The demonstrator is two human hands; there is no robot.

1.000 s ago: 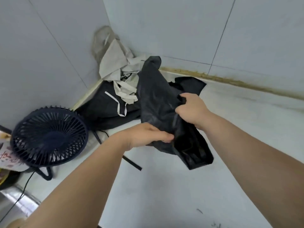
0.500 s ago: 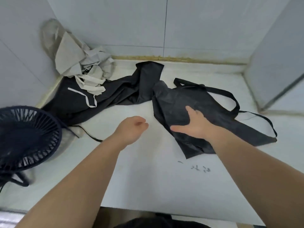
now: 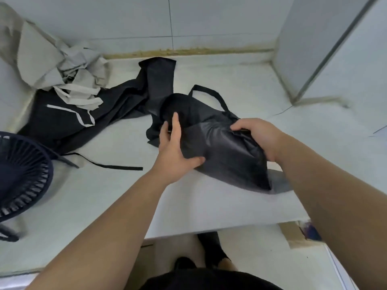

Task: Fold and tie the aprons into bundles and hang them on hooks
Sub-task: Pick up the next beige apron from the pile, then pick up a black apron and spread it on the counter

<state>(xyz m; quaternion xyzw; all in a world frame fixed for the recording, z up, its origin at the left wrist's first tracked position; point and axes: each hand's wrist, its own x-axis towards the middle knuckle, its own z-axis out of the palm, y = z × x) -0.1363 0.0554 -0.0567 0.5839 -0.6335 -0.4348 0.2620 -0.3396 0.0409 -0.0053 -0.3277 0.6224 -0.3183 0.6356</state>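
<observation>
A black apron [image 3: 226,151] lies partly folded on the white counter [image 3: 100,197], its neck strap [image 3: 211,95] looping out behind. My left hand [image 3: 173,149] grips the fold's left edge, thumb under the cloth and fingers over it. My right hand [image 3: 259,137] clutches the bunched right end of the same apron. Further left lies a second black apron [image 3: 83,120] with a white stripe, one black tie [image 3: 113,166] trailing toward me. A crumpled grey apron [image 3: 62,65] sits on top of it in the corner.
A dark blue desk fan [image 3: 18,176] stands at the left edge of the counter. Tiled walls close the back and left, and a panel [image 3: 326,47] stands at the right. The counter's front edge runs just below my forearms, with floor and cardboard [image 3: 297,235] beyond.
A second ago both hands held the black apron up in the air. It was then laid flat with my hands open. Now both hands grip it again, folded into a shorter bundle.
</observation>
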